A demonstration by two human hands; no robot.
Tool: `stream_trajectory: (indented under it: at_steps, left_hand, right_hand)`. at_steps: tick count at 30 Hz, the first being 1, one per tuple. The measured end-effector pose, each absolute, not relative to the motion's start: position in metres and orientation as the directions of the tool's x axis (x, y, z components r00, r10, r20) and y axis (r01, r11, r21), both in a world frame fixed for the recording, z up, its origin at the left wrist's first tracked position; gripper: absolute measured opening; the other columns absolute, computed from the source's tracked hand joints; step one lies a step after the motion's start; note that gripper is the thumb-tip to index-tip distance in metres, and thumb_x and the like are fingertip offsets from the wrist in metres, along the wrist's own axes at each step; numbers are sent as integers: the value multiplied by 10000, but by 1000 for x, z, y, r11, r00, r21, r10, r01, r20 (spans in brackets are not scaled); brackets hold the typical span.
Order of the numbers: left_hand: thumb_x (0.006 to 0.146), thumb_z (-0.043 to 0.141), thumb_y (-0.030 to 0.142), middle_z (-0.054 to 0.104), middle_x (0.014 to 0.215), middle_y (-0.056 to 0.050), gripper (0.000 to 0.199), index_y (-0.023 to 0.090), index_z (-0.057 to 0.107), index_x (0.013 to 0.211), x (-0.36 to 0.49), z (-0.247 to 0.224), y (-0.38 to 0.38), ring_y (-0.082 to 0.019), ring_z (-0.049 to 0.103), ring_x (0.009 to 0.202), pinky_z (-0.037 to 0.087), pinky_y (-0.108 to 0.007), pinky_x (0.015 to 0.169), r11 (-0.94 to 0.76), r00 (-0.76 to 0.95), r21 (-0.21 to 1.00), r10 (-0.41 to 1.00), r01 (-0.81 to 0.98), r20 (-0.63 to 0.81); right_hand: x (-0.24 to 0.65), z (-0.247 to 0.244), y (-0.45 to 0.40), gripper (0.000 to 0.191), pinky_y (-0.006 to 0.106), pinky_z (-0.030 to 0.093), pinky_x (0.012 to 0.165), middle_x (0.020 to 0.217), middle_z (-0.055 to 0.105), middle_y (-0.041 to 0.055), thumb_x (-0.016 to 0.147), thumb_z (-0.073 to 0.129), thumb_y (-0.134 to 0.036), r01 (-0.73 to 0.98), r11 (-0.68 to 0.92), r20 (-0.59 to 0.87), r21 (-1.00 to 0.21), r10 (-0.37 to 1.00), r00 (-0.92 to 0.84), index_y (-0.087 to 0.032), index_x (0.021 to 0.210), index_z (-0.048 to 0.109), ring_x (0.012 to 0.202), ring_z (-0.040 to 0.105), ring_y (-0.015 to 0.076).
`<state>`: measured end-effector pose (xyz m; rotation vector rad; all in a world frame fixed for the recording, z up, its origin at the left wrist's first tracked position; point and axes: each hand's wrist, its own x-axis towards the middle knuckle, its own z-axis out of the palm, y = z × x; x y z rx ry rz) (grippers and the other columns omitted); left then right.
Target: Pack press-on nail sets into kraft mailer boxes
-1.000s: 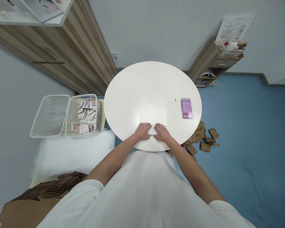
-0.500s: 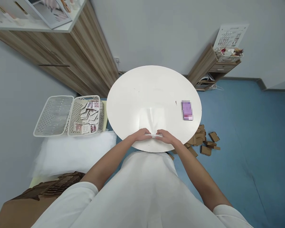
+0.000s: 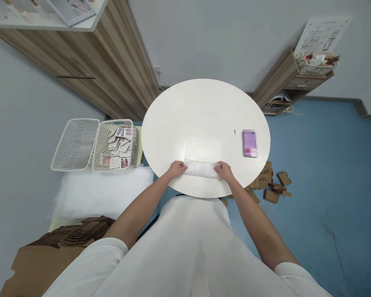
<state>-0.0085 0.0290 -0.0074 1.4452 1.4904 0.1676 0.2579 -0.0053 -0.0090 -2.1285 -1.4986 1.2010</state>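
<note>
The wood-grain cabinet (image 3: 123, 53) occupied the upper left of the frame. The white oval bench (image 3: 204, 107) stood at the center. At the lower left, folded brown cardboard (image 3: 43, 268) was stacked; directly above it in the frame lay a pile of white sheets (image 3: 105, 192). A wooden shelf unit (image 3: 276, 78) stood at the upper right. Left of the bench, a white perforated basket (image 3: 134, 144) contained printed cards (image 3: 120, 144). Small brown cartons (image 3: 271, 196) lay on the floor, right of the bench.

The folded white strip (image 3: 201, 169) was located at the lower middle of the bench, its long side running across the frame. Whether it rested on the bench or was raised slightly could not be determined. A purple packet (image 3: 250, 143), pixelated, lay near the right edge of the bench, apart from the strip.

The left hand (image 3: 177, 168) gripped the strip's left end. The right hand (image 3: 223, 170) gripped its right end, thumb and fingers closed.
</note>
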Motion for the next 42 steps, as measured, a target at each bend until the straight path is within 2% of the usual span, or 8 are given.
stream_trajectory:
  at_steps: [7, 11, 15, 18, 23, 28, 37, 42]
  left_hand:
    - [688, 535, 355, 489, 557, 17, 212, 193, 452, 578, -4, -8, 28, -136, 499, 587, 372, -246, 536, 264, 153, 603, 821, 753, -550]
    - [692, 547, 363, 585, 792, -38, 220, 185, 517, 818, -4, -2, 22, -181, 553, 752, 427, -284, 633, 173, 111, 544, 886, 821, -449]
    - [672, 581, 439, 474, 1183, -117, 552, 183, 420, 1134, 4, 7, 18, -257, 436, 1096, 366, -376, 879, -236, 351, 494, 924, 837, -154]
    - [618, 643, 416, 396, 1290, -100, 664, 219, 385, 1198, 18, 8, 19, -280, 324, 1205, 275, -399, 963, -507, 624, 453, 766, 733, -151]
    - [653, 589, 297, 527, 1124, -90, 507, 210, 445, 1132, 33, 3, 20, -261, 444, 1076, 293, -385, 904, -534, 654, 421, 723, 733, -224]
    - [615, 605, 354, 575, 994, -81, 473, 207, 502, 1052, 28, 6, 8, -262, 494, 972, 286, -393, 878, -570, 688, 420, 692, 707, -218]
    - [613, 606, 444, 578, 1088, -42, 548, 258, 527, 1122, 20, 10, 11, -258, 489, 1037, 298, -371, 906, -437, 671, 562, 669, 703, -320]
    - [678, 515, 567, 534, 1139, -37, 498, 273, 584, 1073, 13, 15, 34, -215, 517, 1018, 389, -296, 841, -241, 631, 678, 655, 695, -415]
  right_hand:
    - [250, -17, -19, 284, 311, 438, 699, 886, 592, 39, 708, 488, -272, 673, -420, -362, -609, 902, 236, -202, 979, 534, 803, 548, 190]
    - [242, -11, -28, 418, 404, 398, 819, 1123, 497, 126, 734, 476, -234, 789, -261, -106, -556, 964, 244, -177, 1146, 437, 1030, 470, 262]
    - [230, -1, -31, 347, 458, 300, 938, 1279, 397, 136, 737, 536, -281, 876, 90, -23, -475, 993, -114, -190, 1065, 471, 1204, 324, 292]
    - [219, -1, -27, 396, 469, 286, 948, 1317, 368, 129, 668, 631, -289, 873, 249, -120, -419, 938, -325, -198, 1019, 473, 1226, 300, 298]
    - [209, -4, -20, 419, 417, 368, 867, 1185, 468, 142, 639, 637, -205, 905, 245, -212, -348, 920, -330, -164, 1020, 469, 1064, 439, 282]
    - [209, 1, -33, 388, 370, 406, 778, 1058, 507, 114, 619, 648, -234, 895, 258, -248, -364, 899, -360, -164, 961, 480, 925, 473, 249]
    - [225, 13, -25, 385, 298, 422, 664, 913, 565, 37, 597, 685, -372, 825, 108, -394, -554, 839, -375, -211, 906, 522, 800, 532, 184]
    - [240, 23, -2, 318, 324, 419, 773, 1105, 545, 54, 641, 639, -444, 700, -139, -465, -700, 833, -300, -239, 882, 613, 977, 523, 213]
